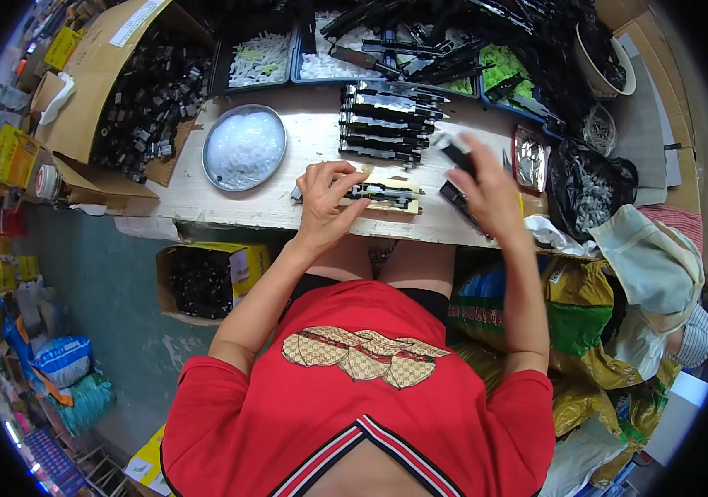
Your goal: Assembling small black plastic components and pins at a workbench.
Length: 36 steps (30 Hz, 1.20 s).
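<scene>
My left hand (322, 200) has its thumb and fingers on either side of a narrow black part with metal and pale pieces (380, 194), which lies in a cream-coloured jig (408, 206) near the table's front edge. To its right, my right hand (493, 192), slightly blurred, holds a black oblong plastic piece (457, 159) between thumb and fingers. Another black oblong piece (460, 201) lies on the table beneath that hand. Beyond the jig, several similar black and silver assemblies (389, 124) are laid side by side in a stack-like row.
Left of the jig stands a round metal bowl (245, 178) of whitish small parts. A cardboard box (89, 91) of black pieces lies farther left. Bins of pale and green parts (261, 62) line the back. A black bag (565, 186) and a red-rimmed tray (529, 157) sit at right.
</scene>
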Tool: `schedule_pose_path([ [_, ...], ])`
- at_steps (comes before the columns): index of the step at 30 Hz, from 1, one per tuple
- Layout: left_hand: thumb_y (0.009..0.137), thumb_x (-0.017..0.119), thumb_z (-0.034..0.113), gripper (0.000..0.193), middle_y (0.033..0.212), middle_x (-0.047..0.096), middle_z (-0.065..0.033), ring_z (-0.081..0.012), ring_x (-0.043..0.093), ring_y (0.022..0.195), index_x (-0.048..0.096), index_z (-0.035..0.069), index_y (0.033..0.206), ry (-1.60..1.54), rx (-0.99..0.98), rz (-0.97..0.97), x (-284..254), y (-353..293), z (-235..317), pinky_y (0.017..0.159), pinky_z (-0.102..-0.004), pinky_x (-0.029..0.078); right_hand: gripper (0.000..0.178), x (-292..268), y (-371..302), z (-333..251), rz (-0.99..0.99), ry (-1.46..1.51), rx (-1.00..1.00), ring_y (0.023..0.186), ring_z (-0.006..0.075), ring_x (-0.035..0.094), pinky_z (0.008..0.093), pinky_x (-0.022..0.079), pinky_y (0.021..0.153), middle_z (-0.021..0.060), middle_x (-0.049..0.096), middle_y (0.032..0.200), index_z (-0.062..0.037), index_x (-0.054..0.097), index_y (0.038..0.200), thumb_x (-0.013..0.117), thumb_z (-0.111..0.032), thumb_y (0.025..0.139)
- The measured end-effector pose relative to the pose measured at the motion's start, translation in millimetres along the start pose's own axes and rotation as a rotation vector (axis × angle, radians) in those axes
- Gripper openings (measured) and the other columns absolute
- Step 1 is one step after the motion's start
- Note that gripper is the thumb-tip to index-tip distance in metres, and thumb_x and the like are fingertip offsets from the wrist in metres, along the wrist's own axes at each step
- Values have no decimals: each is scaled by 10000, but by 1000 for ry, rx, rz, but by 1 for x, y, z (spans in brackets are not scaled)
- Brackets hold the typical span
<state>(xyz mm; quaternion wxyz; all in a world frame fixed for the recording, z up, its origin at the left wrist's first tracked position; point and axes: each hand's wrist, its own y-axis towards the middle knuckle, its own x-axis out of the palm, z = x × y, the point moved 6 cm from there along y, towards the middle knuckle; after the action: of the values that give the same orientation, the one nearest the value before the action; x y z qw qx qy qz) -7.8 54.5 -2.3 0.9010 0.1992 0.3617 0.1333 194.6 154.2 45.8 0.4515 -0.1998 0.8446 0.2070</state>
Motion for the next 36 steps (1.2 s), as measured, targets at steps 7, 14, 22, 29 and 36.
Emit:
schedule_pose_path([
  [7, 634, 710, 131, 384, 982, 543, -24, -211, 452, 944, 638, 137, 1011, -55, -93, 69, -30, -10, -12, 813, -329, 317, 299, 69, 3, -74, -9, -42, -384, 879, 261, 491, 365, 387, 720, 85, 506, 931, -70, 536, 1023, 624, -175, 757],
  [14, 644, 702, 107, 407, 1008, 574, -41, -213, 461, 942, 624, 108, 1044, -38, -87, 81, -34, -12, -21, 826, -329, 314, 230, 94, 6, -92, 1, -145, -449, 905, 245, 443, 394, 312, 732, 75, 488, 921, -74, 560, 938, 625, -177, 743],
  [22, 678, 682, 106, 424, 905, 618, -4, -188, 480, 897, 606, 93, 1095, -60, -71, -83, -18, -2, -26, 837, -337, 290, 336, 98, 4, -86, -76, -112, -387, 914, 247, 450, 381, 315, 752, 77, 502, 968, -90, 559, 1052, 638, -162, 733],
  [29, 674, 645, 48, 412, 908, 589, 11, -188, 459, 894, 631, 167, 1069, 134, 113, -209, -15, 6, -11, 797, -339, 272, 206, 25, -6, 20, 188, -237, -19, 911, 276, 504, 424, 370, 733, 109, 540, 917, -71, 592, 956, 607, -161, 771],
  [36, 626, 626, 3, 504, 964, 515, -39, -218, 430, 909, 623, 221, 1081, 354, 304, -389, -9, 11, 4, 777, -354, 283, 129, 22, -33, 68, 8, -585, 223, 866, 272, 516, 418, 351, 724, 106, 573, 835, -51, 602, 832, 608, -152, 752],
])
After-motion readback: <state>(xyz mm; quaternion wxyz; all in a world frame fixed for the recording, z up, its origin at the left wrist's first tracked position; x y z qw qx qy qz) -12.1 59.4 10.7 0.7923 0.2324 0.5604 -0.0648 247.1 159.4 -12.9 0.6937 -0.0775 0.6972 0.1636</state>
